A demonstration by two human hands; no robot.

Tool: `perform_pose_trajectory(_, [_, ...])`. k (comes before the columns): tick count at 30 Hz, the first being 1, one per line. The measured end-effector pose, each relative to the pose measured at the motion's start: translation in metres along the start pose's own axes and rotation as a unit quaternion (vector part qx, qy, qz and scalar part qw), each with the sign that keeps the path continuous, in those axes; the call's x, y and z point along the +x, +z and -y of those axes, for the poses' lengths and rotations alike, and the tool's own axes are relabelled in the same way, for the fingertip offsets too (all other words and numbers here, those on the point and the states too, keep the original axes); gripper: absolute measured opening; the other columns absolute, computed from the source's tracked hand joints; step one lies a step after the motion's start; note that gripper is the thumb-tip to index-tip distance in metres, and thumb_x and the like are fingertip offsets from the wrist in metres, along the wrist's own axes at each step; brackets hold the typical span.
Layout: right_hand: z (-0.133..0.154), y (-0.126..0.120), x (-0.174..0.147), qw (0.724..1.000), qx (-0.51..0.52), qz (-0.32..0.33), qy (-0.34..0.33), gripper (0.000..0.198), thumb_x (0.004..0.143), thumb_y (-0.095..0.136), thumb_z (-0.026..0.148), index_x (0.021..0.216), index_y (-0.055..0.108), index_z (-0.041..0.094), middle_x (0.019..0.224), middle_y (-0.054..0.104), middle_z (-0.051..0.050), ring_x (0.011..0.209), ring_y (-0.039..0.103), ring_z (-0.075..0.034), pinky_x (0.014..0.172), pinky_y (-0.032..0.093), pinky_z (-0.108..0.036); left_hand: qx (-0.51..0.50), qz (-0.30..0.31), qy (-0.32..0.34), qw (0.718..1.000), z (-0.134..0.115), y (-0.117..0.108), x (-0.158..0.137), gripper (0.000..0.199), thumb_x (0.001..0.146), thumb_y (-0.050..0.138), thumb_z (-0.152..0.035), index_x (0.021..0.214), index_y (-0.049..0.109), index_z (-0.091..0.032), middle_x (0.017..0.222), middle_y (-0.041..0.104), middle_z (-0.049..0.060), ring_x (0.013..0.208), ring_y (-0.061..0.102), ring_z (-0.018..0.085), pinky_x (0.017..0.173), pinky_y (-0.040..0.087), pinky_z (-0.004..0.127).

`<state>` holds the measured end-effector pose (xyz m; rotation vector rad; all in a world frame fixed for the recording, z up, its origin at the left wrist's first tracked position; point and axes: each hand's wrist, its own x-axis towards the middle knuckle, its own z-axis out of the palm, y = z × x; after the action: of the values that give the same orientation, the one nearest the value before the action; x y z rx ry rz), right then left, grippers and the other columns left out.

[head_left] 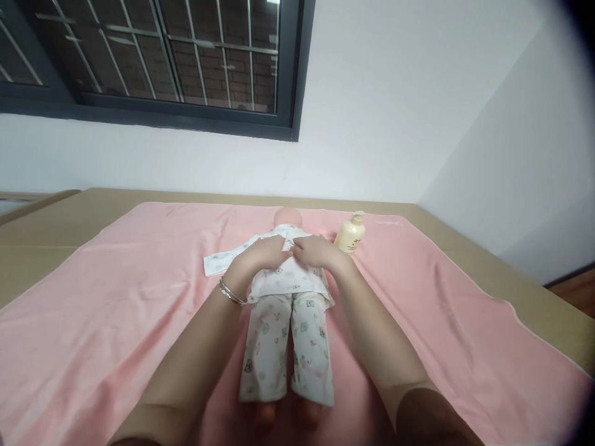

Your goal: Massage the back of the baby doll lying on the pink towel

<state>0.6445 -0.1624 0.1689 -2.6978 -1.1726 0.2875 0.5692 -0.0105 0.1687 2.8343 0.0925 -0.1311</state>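
A baby doll lies lengthwise in front of me, its bald head [288, 216] at the far end and its feet [266, 414] towards me. It wears a white printed shirt [290, 282] and matching trousers [267, 347]. My left hand [269, 251], with a silver bangle [230, 291] at the wrist, is at the upper middle of the shirt, fingers closed on the cloth. From the other side my right hand [316, 251] meets it there, its fingers also bent onto the shirt. The fingertips nearly touch. One sleeve [223, 261] stretches out to the left; the other is mostly hidden.
A cream pump bottle [351, 234] stands just beyond my right hand. Under the doll spreads a wrinkled pink cloth [418, 322] on a tan surface [111, 197]. Behind rise a white wall [362, 124] and a barred window [186, 62].
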Motion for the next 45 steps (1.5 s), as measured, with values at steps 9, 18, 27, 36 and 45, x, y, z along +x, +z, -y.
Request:
perform_pose_trajectory(9, [-0.017, 0.024, 0.028, 0.994, 0.045, -0.099, 0.026, 0.041, 0.107, 0.029, 0.038, 0.115, 0.064, 0.019, 0.128, 0.068, -0.012, 0.117, 0.061, -0.028, 0.092, 0.043, -0.035, -0.019, -0.089, -0.059, 0.994, 0.015, 0.025, 0.025, 0.057, 0.104, 0.03, -0.05, 0.144, 0.05, -0.016, 0.16, 0.044, 0.014, 0.147, 0.041, 0.031, 0.118, 0.035, 0.049])
perform_pose_trajectory(18, [-0.005, 0.028, 0.026, 0.993, -0.006, -0.105, 0.052, 0.04, 0.107, 0.029, 0.032, 0.122, 0.063, 0.017, 0.13, 0.067, -0.015, 0.12, 0.06, -0.032, 0.099, 0.042, -0.045, -0.002, -0.052, -0.067, 0.996, 0.009, 0.016, 0.013, 0.059, 0.102, 0.035, -0.049, 0.152, 0.043, -0.018, 0.164, 0.04, 0.013, 0.151, 0.036, 0.031, 0.12, 0.032, 0.052])
perform_pose_trajectory(27, [0.01, 0.012, 0.009, 0.996, -0.015, -0.071, 0.054, 0.037, 0.103, 0.036, 0.028, 0.099, 0.071, 0.016, 0.11, 0.074, -0.015, 0.101, 0.068, -0.029, 0.083, 0.046, -0.036, -0.011, 0.028, -0.003, 1.0, 0.007, -0.004, 0.001, 0.056, 0.103, 0.032, -0.05, 0.143, 0.053, -0.018, 0.155, 0.052, 0.012, 0.139, 0.052, 0.028, 0.112, 0.042, 0.038])
perform_pose_trajectory(36, [-0.018, 0.034, 0.036, 0.988, 0.043, -0.127, 0.075, 0.043, 0.107, 0.027, 0.035, 0.118, 0.066, 0.02, 0.134, 0.067, -0.012, 0.126, 0.058, -0.031, 0.108, 0.037, -0.052, -0.027, -0.116, -0.085, 0.989, 0.026, 0.038, 0.037, 0.054, 0.107, 0.021, -0.043, 0.148, 0.046, -0.019, 0.165, 0.036, 0.013, 0.154, 0.031, 0.026, 0.122, 0.028, 0.054])
perform_pose_trajectory(45, [0.015, 0.009, 0.003, 0.998, -0.027, -0.052, 0.036, 0.038, 0.103, 0.037, 0.026, 0.102, 0.073, 0.016, 0.111, 0.074, -0.016, 0.105, 0.067, -0.031, 0.1, 0.043, -0.046, 0.021, -0.014, -0.064, 0.998, -0.006, 0.0, 0.001, 0.024, 0.095, 0.051, -0.026, 0.108, 0.07, -0.017, 0.114, 0.074, 0.017, 0.1, 0.072, 0.032, 0.085, 0.053, 0.039])
